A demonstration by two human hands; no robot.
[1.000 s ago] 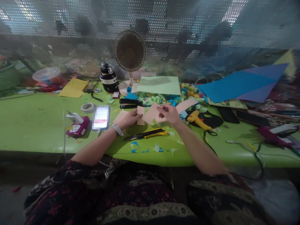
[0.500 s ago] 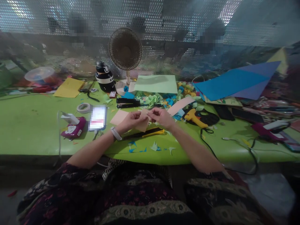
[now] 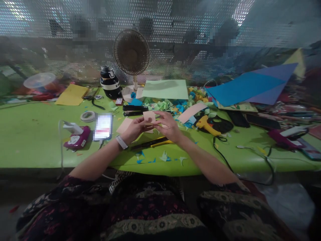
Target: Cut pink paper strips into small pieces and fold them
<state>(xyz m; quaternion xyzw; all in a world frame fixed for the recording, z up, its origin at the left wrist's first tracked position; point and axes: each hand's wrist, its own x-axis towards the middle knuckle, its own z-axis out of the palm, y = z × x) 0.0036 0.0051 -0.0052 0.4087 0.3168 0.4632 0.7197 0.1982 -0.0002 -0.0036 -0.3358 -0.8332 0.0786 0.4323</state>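
Observation:
Between my two hands is a small piece of pale pink paper (image 3: pixel 148 116), raised above the green table. My left hand (image 3: pixel 135 129), with a white band at its wrist, pinches the paper's lower left part. The fingers of my right hand (image 3: pixel 167 125) close on its right side. Another pale pink paper (image 3: pixel 124 125) lies on the table beside my left hand. A pink paper strip (image 3: pixel 192 112) rests beyond my right hand. Below the hands, a yellow and black cutter (image 3: pixel 160 142) lies on the table.
A black stapler (image 3: pixel 135 109), paper scraps (image 3: pixel 164 106) and a fan (image 3: pixel 131 53) stand or lie behind the hands. To the left are a phone (image 3: pixel 102 127) and tape roll (image 3: pixel 87 116). A yellow glue gun (image 3: pixel 207 125) and its cord lie right.
The pink paper between my hands has been turned and lifted, so its face now shows above the fingers. My right hand has shifted slightly left and its fingers reach along the paper.

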